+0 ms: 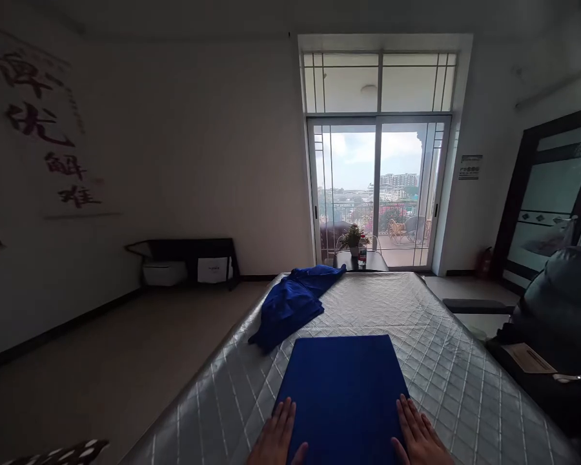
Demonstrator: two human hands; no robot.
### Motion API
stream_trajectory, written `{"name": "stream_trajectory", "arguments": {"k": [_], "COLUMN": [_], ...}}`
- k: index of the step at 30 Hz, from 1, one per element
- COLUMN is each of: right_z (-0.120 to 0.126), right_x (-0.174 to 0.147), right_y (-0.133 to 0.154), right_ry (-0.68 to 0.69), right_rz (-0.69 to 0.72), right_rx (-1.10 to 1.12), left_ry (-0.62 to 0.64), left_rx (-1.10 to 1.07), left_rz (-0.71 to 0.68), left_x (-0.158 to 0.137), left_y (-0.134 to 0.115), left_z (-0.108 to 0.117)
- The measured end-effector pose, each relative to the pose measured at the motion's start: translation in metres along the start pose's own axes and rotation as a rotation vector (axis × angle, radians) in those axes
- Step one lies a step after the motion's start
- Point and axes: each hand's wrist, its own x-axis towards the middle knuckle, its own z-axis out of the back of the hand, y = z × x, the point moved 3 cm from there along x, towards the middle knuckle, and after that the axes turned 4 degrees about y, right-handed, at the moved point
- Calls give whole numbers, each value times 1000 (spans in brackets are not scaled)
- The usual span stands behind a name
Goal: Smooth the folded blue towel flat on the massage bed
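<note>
Dim room, white walls, daylight entering only through the tall glass sliding balcony door [378, 190] at the far end. On my far left I note dark red brush lettering on the left wall [53, 139], and below it, against the back wall, a low black bench table [188, 248] with two white boxes under it.

Moving right, the grey quilted mattress [445, 361] fills the middle of the view and runs away from me toward the door. A crumpled blue garment [290, 303] lies on its left half, well beyond my hands and apart from the nearer cloth.

My left hand [275, 439] lies flat, fingers together and extended, palm down on the left edge of a neatly folded rectangular blue cloth [343, 387]. That cloth rests flat on the near part of the mattress, roughly centred. My right hand [419, 436] lies flat in the same way on the cloth's right edge. Both hands are spread well apart, pressing down and gripping nothing.

Past the mattress end stands a small dark side table with a potted plant [352, 237]. On the far right I see a dark leather chair [559, 310].
</note>
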Motion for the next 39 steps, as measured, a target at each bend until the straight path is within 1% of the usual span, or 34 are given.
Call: {"name": "stream_trajectory", "arguments": {"k": [4, 7, 12, 14, 17, 20, 22, 23, 25, 29, 31, 32, 33, 35, 37, 39], "right_z": [8, 22, 62, 71, 66, 52, 46, 45, 45, 47, 46, 46, 46, 47, 48, 50], "right_x": [-5, -2, 24, 39, 54, 60, 60, 60, 59, 58, 59, 59, 59, 59, 59, 59], "right_y": [8, 18, 44, 49, 46, 38, 34, 33, 32, 33, 32, 32, 32, 31, 32, 34], "right_ry": [34, 40, 33, 14, 3, -15, -25, -28, -30, -15, -7, -7, -9, -15, -14, -10], "right_rz": [-47, -49, -61, -75, -118, -128, -123, -123, -125, -110, -94, -92, -91, -99, -112, -127], "right_rx": [-34, -43, -39, -49, -52, -36, -37, -40, -46, -66, -84, -91, -95, -94, -82, -68], "left_ry": [-12, 2, 68, 69, 50, 92, 118, 114, 80, 20, 16, 18, 20, 28, 40, 68], "left_rx": [-9, -16, -36, -43, -40, -18, -16, -24, -59, -156, -187, -194, -196, -185, -165, -140], "left_rz": [3, 14, 30, 25, 11, 19, 16, -2, -84, -304, -354, -356, -348, -318, -291, -243], "left_x": [-1, -1, -3, -5, -6, -2, 6, 12, 30, 79, 103, 112, 120, 128, 127, 121], "left_y": [-2, -5, -14, -14, -10, -9, -21, -33, -66, -148, -176, -184, -189, -187, -174, -153], "left_z": [3, 7, 18, 21, 20, 19, 22, 25, 32, 37, 33, 30, 27, 21, 18, 19]}}
